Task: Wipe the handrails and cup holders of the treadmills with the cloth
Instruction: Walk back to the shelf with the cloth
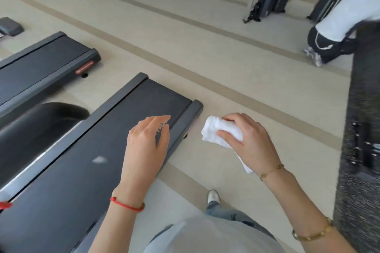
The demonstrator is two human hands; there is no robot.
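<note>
Right hand [246, 139]: fingers curled round folded white cloth [221, 131], held in air above beige floor [236, 72], just right of nearest treadmill [98, 150] belt end. Left hand [147, 144]: fingers loosely spread, slightly bent, holding nothing, over belt's right edge. 2nd treadmill [45, 61] further left. Black handrail [30, 127] between the 2 decks. Another person [341, 26] at top right.

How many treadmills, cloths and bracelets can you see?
Treadmills: 2, near one and far one
Cloths: 1, white cloth in the right hand
Bracelets: 3, red, thin gold, thick gold
Total: 6
</note>
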